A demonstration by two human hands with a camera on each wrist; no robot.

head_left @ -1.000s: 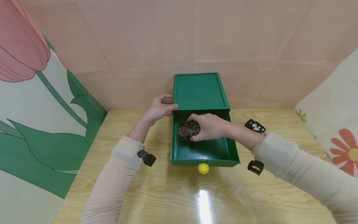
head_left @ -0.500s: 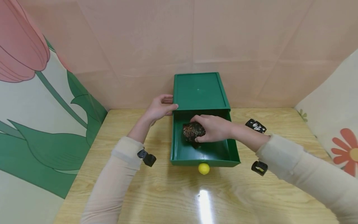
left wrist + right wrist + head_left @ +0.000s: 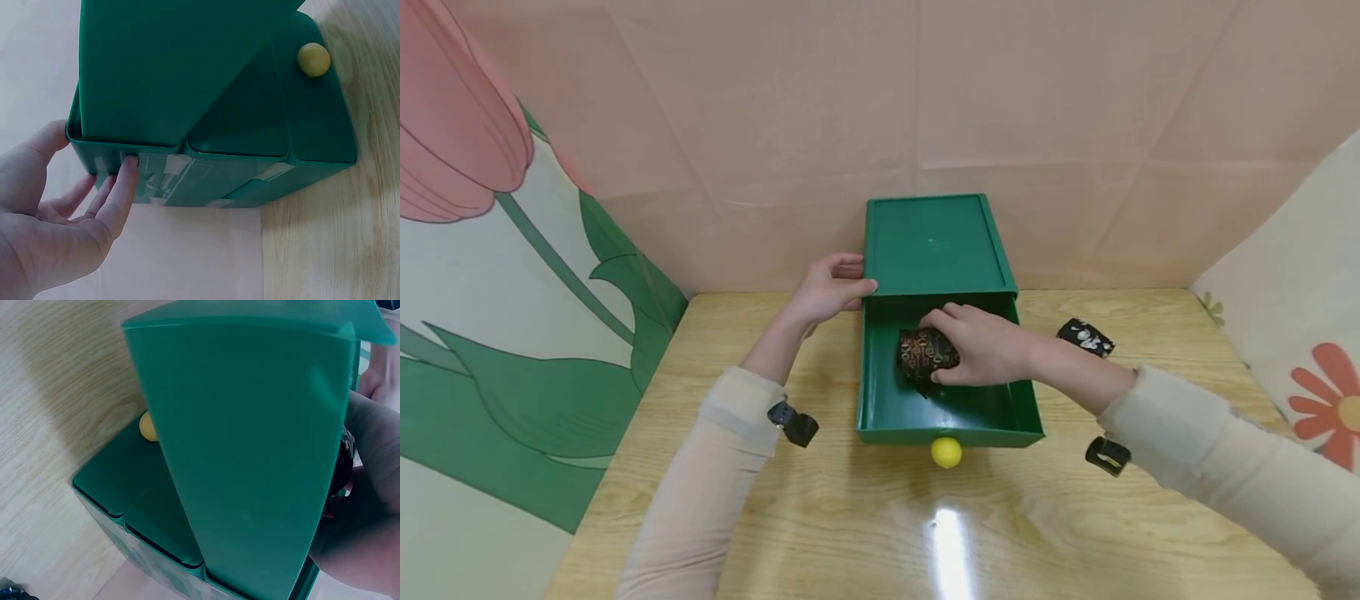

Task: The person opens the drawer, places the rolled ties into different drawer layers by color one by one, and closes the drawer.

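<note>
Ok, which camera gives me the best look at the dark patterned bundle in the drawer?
The head view: the dark patterned bundle lies in the open green drawer, gripped by the right hand. The right wrist view shows only a dark sliver behind the drawer wall; the left wrist view shows none of it.

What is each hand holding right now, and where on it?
The right hand grips a dark patterned bundle from above, inside the open green drawer. The left hand steadies the green box's left side.
</note>
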